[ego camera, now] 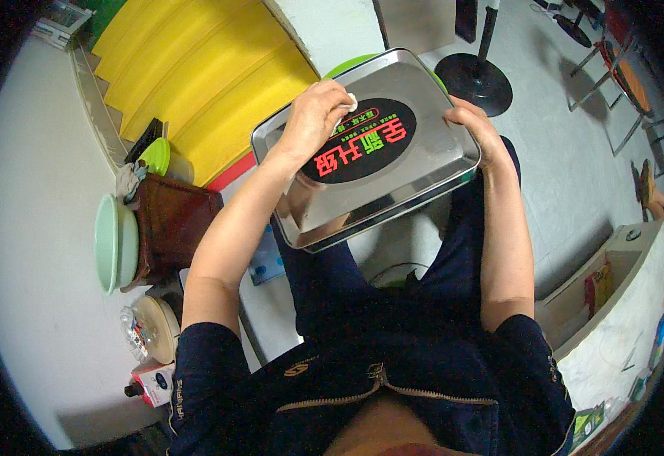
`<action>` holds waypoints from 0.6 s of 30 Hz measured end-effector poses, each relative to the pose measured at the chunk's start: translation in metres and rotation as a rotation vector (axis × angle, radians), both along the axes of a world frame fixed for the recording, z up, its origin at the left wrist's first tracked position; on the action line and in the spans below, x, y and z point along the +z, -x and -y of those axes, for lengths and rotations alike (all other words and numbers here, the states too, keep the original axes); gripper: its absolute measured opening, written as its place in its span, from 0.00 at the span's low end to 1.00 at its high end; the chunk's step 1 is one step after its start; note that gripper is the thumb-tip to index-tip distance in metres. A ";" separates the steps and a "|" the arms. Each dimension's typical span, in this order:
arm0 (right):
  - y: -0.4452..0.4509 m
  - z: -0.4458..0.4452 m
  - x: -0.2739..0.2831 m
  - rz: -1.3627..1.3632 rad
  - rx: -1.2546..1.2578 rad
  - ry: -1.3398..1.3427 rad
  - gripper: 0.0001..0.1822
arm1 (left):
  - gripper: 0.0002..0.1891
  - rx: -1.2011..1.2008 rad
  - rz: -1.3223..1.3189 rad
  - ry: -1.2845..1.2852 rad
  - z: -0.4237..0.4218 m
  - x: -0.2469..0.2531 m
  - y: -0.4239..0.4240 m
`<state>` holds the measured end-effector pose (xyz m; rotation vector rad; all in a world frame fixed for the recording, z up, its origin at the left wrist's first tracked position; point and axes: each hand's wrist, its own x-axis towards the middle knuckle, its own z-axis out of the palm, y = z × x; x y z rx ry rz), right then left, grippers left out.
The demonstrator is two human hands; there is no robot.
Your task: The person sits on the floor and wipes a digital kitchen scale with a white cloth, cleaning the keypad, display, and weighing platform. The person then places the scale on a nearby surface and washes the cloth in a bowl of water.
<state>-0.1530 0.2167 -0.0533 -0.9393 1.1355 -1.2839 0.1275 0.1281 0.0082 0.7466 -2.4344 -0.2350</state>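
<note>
A shiny rectangular metal tray (366,199), with an oval black label (360,141) bearing red and green writing, is tilted above my lap. My left hand (316,117) presses a small white wad (352,104), perhaps cloth or tissue, onto the tray near the label's edge. My right hand (474,128) grips the tray's right rim, thumb on top and the other fingers mostly hidden beneath. Something with a second metal edge lies under the tray. A bright green round rim (349,65) shows behind its far edge.
Yellow steps (212,74) rise at the far left. A brown wooden cabinet (178,219), a pale green basin (116,245) and a green bin (158,157) stand left. A black round stand base (473,84) is ahead right, with an open drawer (594,285) at right.
</note>
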 end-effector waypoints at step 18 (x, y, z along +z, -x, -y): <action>0.001 -0.003 0.008 -0.053 0.014 0.022 0.28 | 0.07 0.228 0.312 -0.212 0.035 0.021 0.054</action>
